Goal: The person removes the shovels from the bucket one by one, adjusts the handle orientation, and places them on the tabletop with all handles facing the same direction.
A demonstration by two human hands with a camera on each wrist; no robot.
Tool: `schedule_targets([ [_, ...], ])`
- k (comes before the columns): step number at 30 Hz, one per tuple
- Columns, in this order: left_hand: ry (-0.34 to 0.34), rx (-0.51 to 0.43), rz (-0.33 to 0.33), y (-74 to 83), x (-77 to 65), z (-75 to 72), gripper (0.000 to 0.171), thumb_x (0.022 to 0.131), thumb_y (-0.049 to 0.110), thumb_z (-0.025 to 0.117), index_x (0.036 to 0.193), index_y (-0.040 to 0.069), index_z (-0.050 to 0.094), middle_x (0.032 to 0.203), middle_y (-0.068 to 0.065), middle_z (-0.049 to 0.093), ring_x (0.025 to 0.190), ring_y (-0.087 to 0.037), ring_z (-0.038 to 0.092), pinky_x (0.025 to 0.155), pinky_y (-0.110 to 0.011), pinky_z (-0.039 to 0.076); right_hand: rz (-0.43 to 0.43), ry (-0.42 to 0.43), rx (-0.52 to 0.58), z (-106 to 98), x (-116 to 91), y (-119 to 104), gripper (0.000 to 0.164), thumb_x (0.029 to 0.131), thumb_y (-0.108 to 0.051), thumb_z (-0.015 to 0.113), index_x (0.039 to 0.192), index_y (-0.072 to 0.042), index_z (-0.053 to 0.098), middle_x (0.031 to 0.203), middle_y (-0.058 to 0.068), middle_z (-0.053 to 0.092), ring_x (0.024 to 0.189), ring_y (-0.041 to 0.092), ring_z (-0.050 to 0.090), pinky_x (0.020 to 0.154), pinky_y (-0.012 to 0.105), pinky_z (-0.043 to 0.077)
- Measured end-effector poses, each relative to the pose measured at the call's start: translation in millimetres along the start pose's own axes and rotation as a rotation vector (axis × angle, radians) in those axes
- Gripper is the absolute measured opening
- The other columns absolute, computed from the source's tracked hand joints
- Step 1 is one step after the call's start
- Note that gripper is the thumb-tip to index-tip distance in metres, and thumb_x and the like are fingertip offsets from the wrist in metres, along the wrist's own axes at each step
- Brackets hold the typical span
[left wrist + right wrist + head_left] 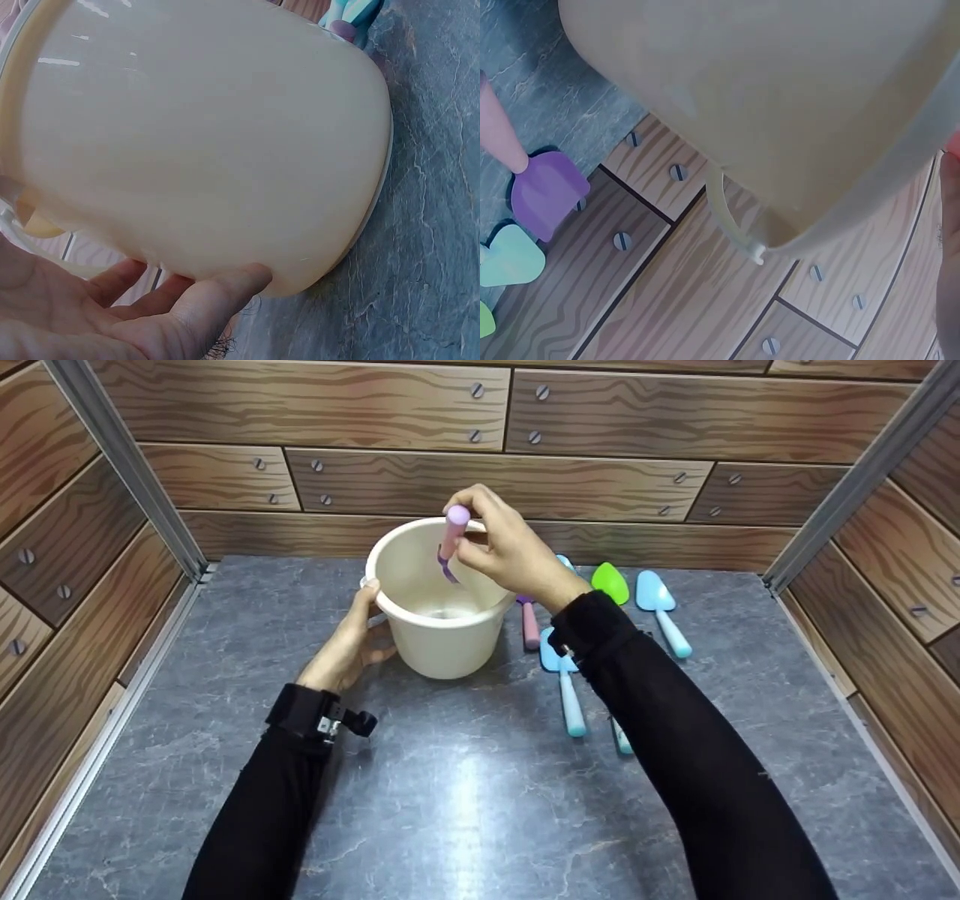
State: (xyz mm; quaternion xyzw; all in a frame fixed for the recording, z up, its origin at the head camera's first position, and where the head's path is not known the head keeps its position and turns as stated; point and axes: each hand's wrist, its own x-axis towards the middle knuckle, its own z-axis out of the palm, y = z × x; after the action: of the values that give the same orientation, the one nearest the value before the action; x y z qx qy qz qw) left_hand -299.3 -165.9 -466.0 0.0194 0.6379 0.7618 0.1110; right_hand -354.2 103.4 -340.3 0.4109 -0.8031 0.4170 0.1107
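Observation:
A cream plastic bucket stands upright on the grey table. My left hand holds its left side, thumb at the rim and fingers against the outer wall; in the left wrist view the fingers lie along that wall. Over the bucket's mouth, my right hand pinches the pink handle of a toy sand tool. Its narrow purple part points down inside the bucket; the kind of head cannot be made out. The right wrist view shows the bucket's white handle beyond the rim.
Right of the bucket lie a purple shovel with a pink handle, blue shovels and a green shovel head. The right forearm covers part of this group. Wood-patterned walls enclose the table at the back and sides.

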Motion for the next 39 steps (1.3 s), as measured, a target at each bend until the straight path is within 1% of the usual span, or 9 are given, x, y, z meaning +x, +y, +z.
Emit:
schedule_targets([
  [3,0.000,-0.003,0.000,0.3,-0.3,0.5,0.085,0.117,0.063,0.039,0.185,0.012,0.027,0.187,-0.028,0.026,0.177,-0.057,0.031,0.141,-0.075,0.033,0.005,0.019,0.007,-3.2,-1.8,-0.7,0.031,0.104,0.008,0.065,0.135,0.008,0.061,0.138,0.019,0.064,0.139,0.026,0.067,0.124,0.042,0.062],
  [9,-0.002,-0.005,0.000,-0.2,0.8,0.3,0.086,0.117,0.063,0.039,0.186,0.013,0.026,0.188,-0.028,0.026,0.178,-0.056,0.030,0.141,-0.075,0.033,0.004,0.056,-0.001,-10.8,-7.3,-4.9,0.031,0.105,0.009,0.068,0.135,0.008,0.063,0.136,0.020,0.065,0.131,0.023,0.070,0.117,0.038,0.065],
  [15,-0.003,-0.002,0.002,-0.7,0.5,0.9,0.086,0.117,0.063,0.039,0.186,0.013,0.026,0.188,-0.028,0.026,0.179,-0.055,0.030,0.141,-0.076,0.032,0.022,0.086,0.033,-18.9,-13.2,-8.8,0.034,0.102,0.014,0.065,0.135,0.008,0.063,0.139,0.019,0.065,0.133,0.023,0.071,0.119,0.039,0.065],
  [19,-0.005,0.018,-0.002,-0.4,-1.2,-0.3,0.088,0.117,0.066,0.039,0.187,0.015,0.025,0.189,-0.026,0.026,0.179,-0.055,0.029,0.141,-0.076,0.034,0.000,0.114,-0.014,-25.2,-15.4,-9.4,0.036,0.100,0.014,0.064,0.135,0.008,0.064,0.137,0.020,0.067,0.133,0.025,0.070,0.121,0.039,0.063],
  [22,-0.009,0.032,-0.004,0.4,-1.9,-1.2,0.089,0.116,0.067,0.039,0.187,0.015,0.024,0.190,-0.026,0.025,0.180,-0.055,0.027,0.141,-0.075,0.035,-0.007,0.131,-0.037,-30.5,-17.3,-10.8,0.034,0.101,0.013,0.064,0.134,0.007,0.064,0.136,0.019,0.068,0.133,0.024,0.072,0.119,0.037,0.063],
  [27,-0.013,0.030,-0.006,0.0,-0.1,-1.5,0.089,0.117,0.066,0.038,0.188,0.013,0.023,0.192,-0.026,0.023,0.180,-0.053,0.026,0.142,-0.074,0.032,-0.012,0.156,-0.022,-40.4,-21.3,-14.2,0.031,0.104,0.011,0.068,0.135,0.008,0.064,0.136,0.018,0.067,0.133,0.022,0.072,0.116,0.033,0.064],
  [29,-0.009,0.027,-0.009,0.0,0.1,-1.2,0.089,0.117,0.065,0.038,0.187,0.014,0.023,0.192,-0.025,0.024,0.181,-0.053,0.027,0.142,-0.074,0.032,-0.015,0.173,-0.011,-44.7,-22.9,-15.6,0.031,0.103,0.011,0.069,0.134,0.009,0.064,0.136,0.017,0.068,0.133,0.023,0.072,0.117,0.033,0.064],
  [32,-0.008,0.026,-0.013,0.0,0.2,-1.0,0.089,0.116,0.066,0.038,0.187,0.014,0.023,0.192,-0.025,0.024,0.181,-0.052,0.027,0.142,-0.074,0.032,-0.008,0.195,0.013,-52.2,-26.5,-17.0,0.034,0.101,0.013,0.068,0.135,0.010,0.064,0.137,0.015,0.068,0.131,0.021,0.074,0.114,0.032,0.066],
  [39,-0.007,0.025,-0.011,0.4,0.2,-1.3,0.088,0.116,0.066,0.039,0.187,0.015,0.026,0.190,-0.024,0.026,0.180,-0.052,0.029,0.141,-0.074,0.036,-0.024,0.267,-0.009,-71.2,-35.9,-16.4,0.036,0.098,0.017,0.066,0.134,0.011,0.063,0.135,0.010,0.070,0.123,0.009,0.075,0.108,0.030,0.068],
])
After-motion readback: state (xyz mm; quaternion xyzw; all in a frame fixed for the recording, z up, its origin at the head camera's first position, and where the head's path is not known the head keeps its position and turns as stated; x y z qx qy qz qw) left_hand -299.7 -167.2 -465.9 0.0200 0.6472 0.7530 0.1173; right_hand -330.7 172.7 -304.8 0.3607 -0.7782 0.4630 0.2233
